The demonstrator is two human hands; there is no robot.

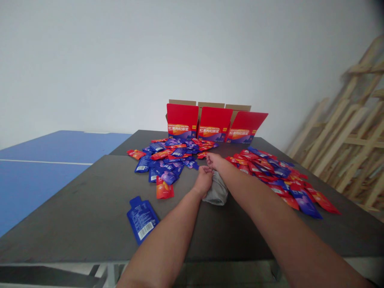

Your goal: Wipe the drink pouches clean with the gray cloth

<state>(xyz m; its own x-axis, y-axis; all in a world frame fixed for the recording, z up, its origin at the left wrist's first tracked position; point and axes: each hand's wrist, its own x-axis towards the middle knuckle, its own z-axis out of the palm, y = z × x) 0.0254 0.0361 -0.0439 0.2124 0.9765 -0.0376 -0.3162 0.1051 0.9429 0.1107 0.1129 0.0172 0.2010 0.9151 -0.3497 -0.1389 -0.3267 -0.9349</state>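
Note:
A crumpled grey cloth (216, 193) lies on the dark table in front of me. My left hand (204, 178) is closed at the cloth's left side, fingers curled against its edge. Just beyond and to the right, my right hand (213, 161) has its fingers bent closed; what they hold, if anything, is hidden. Beside its fingertips is a red pouch (202, 155) at the edge of a heap of red and blue pouches (172, 160). A single blue spouted pouch (142, 220) lies apart, near my left forearm.
Three open red cartons (182, 122) stand in a row at the table's back. Another heap of red and blue pouches (273, 172) covers the right side. A blue table (45, 172) adjoins on the left; wooden frames (345, 132) lean on the right.

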